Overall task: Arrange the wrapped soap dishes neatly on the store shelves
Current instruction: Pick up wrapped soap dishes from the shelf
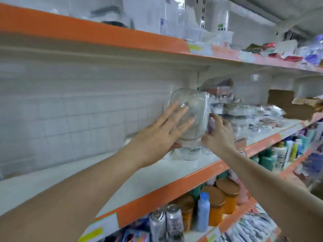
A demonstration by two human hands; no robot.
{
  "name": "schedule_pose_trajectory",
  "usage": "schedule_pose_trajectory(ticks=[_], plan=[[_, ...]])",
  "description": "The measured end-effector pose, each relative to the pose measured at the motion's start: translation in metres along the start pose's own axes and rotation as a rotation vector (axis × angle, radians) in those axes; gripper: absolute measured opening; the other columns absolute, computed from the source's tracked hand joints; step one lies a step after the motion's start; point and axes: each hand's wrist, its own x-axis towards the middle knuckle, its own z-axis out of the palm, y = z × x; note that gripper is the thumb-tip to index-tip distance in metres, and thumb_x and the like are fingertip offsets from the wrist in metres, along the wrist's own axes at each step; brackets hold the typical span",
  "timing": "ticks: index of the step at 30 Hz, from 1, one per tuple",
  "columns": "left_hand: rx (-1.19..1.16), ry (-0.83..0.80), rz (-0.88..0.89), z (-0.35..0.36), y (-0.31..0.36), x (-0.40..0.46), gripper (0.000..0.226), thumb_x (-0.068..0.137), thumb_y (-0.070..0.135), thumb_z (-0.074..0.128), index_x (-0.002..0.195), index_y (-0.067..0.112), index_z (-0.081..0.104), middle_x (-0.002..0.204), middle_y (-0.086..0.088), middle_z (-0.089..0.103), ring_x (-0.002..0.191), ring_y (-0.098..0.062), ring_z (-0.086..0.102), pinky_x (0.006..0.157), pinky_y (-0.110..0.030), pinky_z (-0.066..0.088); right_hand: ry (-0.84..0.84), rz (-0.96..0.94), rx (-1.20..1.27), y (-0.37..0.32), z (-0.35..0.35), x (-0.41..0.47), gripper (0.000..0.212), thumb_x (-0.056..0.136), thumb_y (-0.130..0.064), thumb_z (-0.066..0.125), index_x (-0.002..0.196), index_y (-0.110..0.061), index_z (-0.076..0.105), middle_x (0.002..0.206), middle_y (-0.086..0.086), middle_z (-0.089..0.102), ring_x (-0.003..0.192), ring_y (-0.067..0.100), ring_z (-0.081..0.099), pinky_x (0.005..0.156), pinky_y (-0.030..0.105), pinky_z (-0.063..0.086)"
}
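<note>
The wrapped soap dish [188, 117] stands on edge on the middle shelf [139, 173], long axis vertical. Left hand [157, 135] presses it with straight, spread fingers; right hand [218, 135] pinches its right edge. More wrapped dishes [258, 117] lie just to its right.

- Your left hand [158, 135] lies flat against the near face of the wrapped soap dish [189, 117], which stands on edge on the middle shelf [122, 173].
- Your right hand [218, 135] is at the dish's right edge, fingers [212, 119] touching it.
- Right of the dish, along the same shelf, lies a pile of wrapped dishes [258, 117].
- Behind that pile sits a cardboard box [283, 100].
- The top shelf [104, 37] runs above, carrying packaged goods.
- On the lower shelf, under your arms, stand cans [167, 222] and jars [222, 198].
</note>
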Motion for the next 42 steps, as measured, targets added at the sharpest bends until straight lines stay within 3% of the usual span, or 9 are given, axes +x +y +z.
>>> schedule_pose_trajectory(ticks=[4, 6, 9, 14, 21, 24, 28, 35, 42], plan=[[-0.096, -0.419, -0.236, 0.058, 0.024, -0.029, 0.081, 0.074, 0.035, 0.075, 0.136, 0.005, 0.033, 0.14, -0.022, 0.044, 0.133, -0.041, 0.032, 0.095, -0.05, 0.046, -0.176, 0.015, -0.132, 0.044, 0.028, 0.024, 0.077, 0.07, -0.047, 0.072, 0.137, -0.031, 0.039, 0.138, 0.008, 0.036, 0.132, 0.028, 0.03, 0.105, 0.041, 0.031], [-0.104, -0.504, -0.417, 0.069, 0.034, -0.035, 0.064, 0.087, 0.042, 0.053, 0.136, 0.004, 0.037, 0.137, -0.02, 0.047, 0.131, -0.039, 0.039, 0.1, -0.047, 0.043, -0.167, 0.002, -0.142, 0.053, 0.036, 0.035, 0.079, 0.07, -0.05, 0.073, 0.138, -0.03, 0.039, 0.142, 0.009, 0.033, 0.133, 0.029, 0.027, 0.108, 0.043, 0.029], [-0.229, -0.622, -0.72, 0.081, 0.047, -0.035, 0.06, 0.098, 0.04, 0.036, 0.149, 0.015, 0.017, 0.154, -0.004, 0.018, 0.144, -0.023, 0.01, 0.115, -0.031, 0.018, -0.163, -0.061, -0.075, 0.057, 0.052, 0.047, 0.079, 0.071, -0.049, 0.073, 0.139, -0.027, 0.039, 0.142, 0.011, 0.034, 0.132, 0.029, 0.028, 0.108, 0.041, 0.027], [-0.243, -0.813, -0.76, 0.094, 0.061, -0.019, 0.049, 0.097, 0.035, 0.041, 0.138, 0.012, 0.032, 0.145, -0.005, 0.027, 0.135, -0.021, 0.02, 0.111, -0.028, 0.02, -0.423, -0.266, -0.05, 0.054, 0.086, 0.038, 0.077, 0.072, -0.053, 0.071, 0.139, -0.035, 0.037, 0.145, 0.003, 0.032, 0.133, 0.024, 0.03, 0.109, 0.036, 0.029], [-0.331, -0.793, -0.893, 0.074, 0.06, -0.026, 0.06, 0.09, 0.04, 0.052, 0.142, 0.024, 0.028, 0.147, -0.002, 0.021, 0.133, -0.022, 0.025, 0.108, -0.03, 0.028, -0.612, -0.263, -0.115, 0.046, 0.072, 0.058, 0.079, 0.069, -0.045, 0.074, 0.138, -0.035, 0.037, 0.136, 0.004, 0.041, 0.129, 0.024, 0.037, 0.106, 0.036, 0.034], [-0.395, -0.752, -1.089, 0.074, 0.068, -0.031, 0.074, 0.086, 0.039, 0.06, 0.146, 0.029, 0.018, 0.154, -0.006, 0.003, 0.136, -0.028, 0.027, 0.108, -0.028, 0.026, -0.659, -0.239, -0.009, 0.047, 0.069, 0.045, 0.079, 0.071, -0.043, 0.075, 0.138, -0.036, 0.035, 0.133, 0.004, 0.04, 0.124, 0.022, 0.043, 0.099, 0.029, 0.037], [-0.526, -0.644, -1.345, 0.079, 0.073, -0.032, 0.077, 0.083, 0.035, 0.064, 0.145, 0.029, 0.02, 0.153, -0.007, 0.007, 0.129, -0.027, 0.043, 0.099, -0.025, 0.035, -0.599, -0.2, 0.023, 0.05, 0.073, 0.034, 0.075, 0.073, -0.048, 0.071, 0.138, -0.036, 0.036, 0.136, 0.003, 0.042, 0.131, 0.018, 0.033, 0.1, 0.03, 0.033], [-0.511, -0.764, -1.213, 0.063, 0.071, -0.029, 0.07, 0.089, 0.032, 0.056, 0.147, 0.023, 0.019, 0.15, -0.003, 0.021, 0.128, -0.021, 0.041, 0.098, -0.023, 0.036, -0.471, -0.154, -0.345, 0.028, 0.077, 0.025, 0.072, 0.083, -0.058, 0.049, 0.14, -0.018, 0.031, 0.135, 0.015, 0.039, 0.126, 0.033, 0.034, 0.099, 0.043, 0.033], [-0.5, -0.789, -1.18, 0.031, 0.07, -0.034, 0.066, 0.09, 0.033, 0.055, 0.147, 0.026, 0.021, 0.152, 0.001, 0.018, 0.129, -0.018, 0.039, 0.099, -0.025, 0.036, -0.615, -0.037, -0.162, 0.032, 0.071, 0.024, 0.087, 0.081, -0.064, 0.051, 0.148, -0.024, 0.014, 0.149, 0.016, 0.025, 0.137, 0.034, 0.025, 0.11, 0.047, 0.026]])
